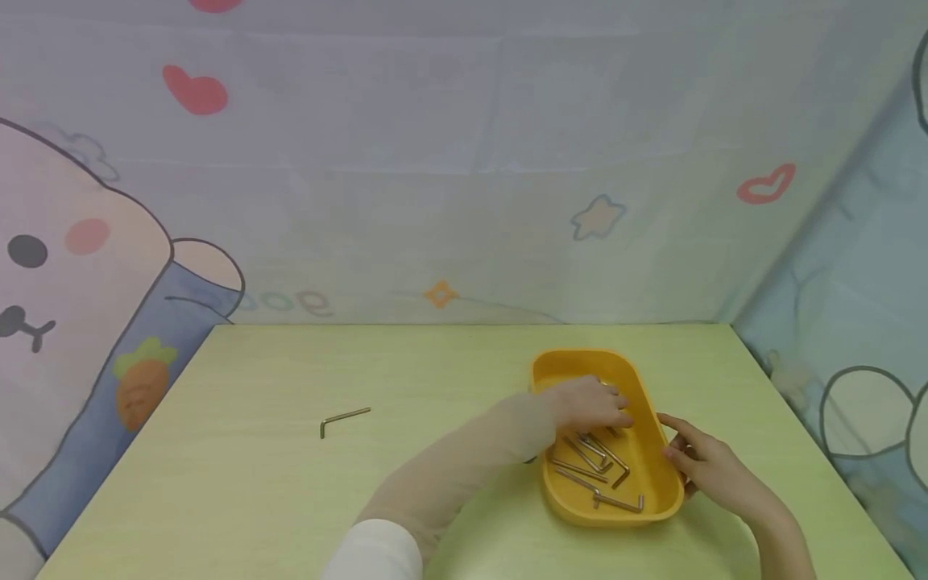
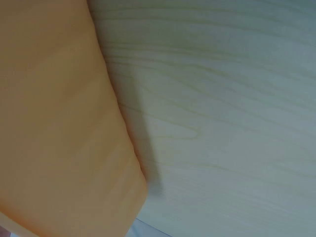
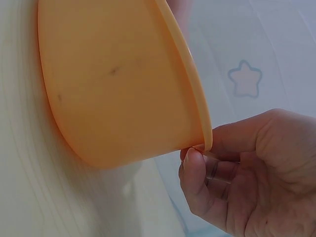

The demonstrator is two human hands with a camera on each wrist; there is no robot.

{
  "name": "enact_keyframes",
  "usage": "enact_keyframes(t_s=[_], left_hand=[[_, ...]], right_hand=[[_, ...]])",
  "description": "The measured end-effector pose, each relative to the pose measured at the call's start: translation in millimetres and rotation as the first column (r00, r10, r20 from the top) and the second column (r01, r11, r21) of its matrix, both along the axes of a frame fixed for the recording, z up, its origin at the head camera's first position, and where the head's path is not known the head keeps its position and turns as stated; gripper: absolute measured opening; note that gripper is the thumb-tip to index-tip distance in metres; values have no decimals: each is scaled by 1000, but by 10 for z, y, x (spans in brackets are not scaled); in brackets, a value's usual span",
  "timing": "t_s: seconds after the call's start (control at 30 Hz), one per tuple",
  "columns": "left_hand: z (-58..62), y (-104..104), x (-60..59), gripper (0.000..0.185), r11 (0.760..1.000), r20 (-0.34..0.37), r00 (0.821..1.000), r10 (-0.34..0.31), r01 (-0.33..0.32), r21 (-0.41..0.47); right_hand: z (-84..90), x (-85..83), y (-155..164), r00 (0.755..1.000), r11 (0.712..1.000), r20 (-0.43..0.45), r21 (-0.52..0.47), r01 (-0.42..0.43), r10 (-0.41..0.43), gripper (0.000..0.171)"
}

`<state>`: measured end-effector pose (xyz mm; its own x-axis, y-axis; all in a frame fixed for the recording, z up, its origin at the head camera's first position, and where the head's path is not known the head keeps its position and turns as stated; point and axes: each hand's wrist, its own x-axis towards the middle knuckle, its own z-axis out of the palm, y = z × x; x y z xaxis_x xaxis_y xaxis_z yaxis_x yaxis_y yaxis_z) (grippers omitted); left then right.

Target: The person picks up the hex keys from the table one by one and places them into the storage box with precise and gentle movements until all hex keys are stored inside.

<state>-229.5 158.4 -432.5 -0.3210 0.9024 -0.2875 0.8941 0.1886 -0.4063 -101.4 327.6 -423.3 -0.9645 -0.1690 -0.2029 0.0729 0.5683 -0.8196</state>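
The left hand [image 1: 589, 405], in a sheer beige sleeve over a white cuff, reaches from the lower centre of the head view into the yellow oval plastic tray [image 1: 656, 419]. Its fingers curl down over the small L-shaped metal hex keys [image 1: 596, 463] lying in the tray; whether they actually pinch one, I cannot tell. The right hand [image 1: 706, 466] comes in from the lower right and holds the tray's right rim. In the right wrist view, its thumb [image 3: 195, 180] sits just under the rim and its fingers [image 3: 247, 133] curl behind it, so the hand is clamped on the edge.

There is one tray, in the lower right part of the head view, sitting on the pale green wood-grain table [image 1: 290, 483]. It holds roughly six hex keys in a loose, overlapping pile; the exact number is hard to tell. One more bent metal hex key [image 1: 344, 419] lies alone on the table, left of centre and well apart from the tray.

The tray is smooth and matte with a rounded rim. The keys are thin and dull silver. In the left wrist view, only the tray's orange-yellow wall [image 2: 59, 123] and the table's grain show.
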Motion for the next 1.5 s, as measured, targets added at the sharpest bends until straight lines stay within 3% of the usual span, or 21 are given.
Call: enact_keyframes(t_s=[0.6,0.93,1.2,1.5], left_hand=[[-7,-52,-22,26,998,-7,1000,-21,22,58],[4,-50,-12,34,995,27,998,64,-66,77],[115,-95,73,35,987,81,993,86,-96,131],[295,-258,140,29,961,145,986,87,-122,249]], right_hand=[[-10,-22,-28,1000,1000,-10,10,-1,1,53],[-4,-8,-17,1000,1000,-13,12,1,-1,53],[-16,-7,-4,1000,1000,-7,18,1,-1,54],[-5,1,-6,1000,1000,-3,21,0,0,54]])
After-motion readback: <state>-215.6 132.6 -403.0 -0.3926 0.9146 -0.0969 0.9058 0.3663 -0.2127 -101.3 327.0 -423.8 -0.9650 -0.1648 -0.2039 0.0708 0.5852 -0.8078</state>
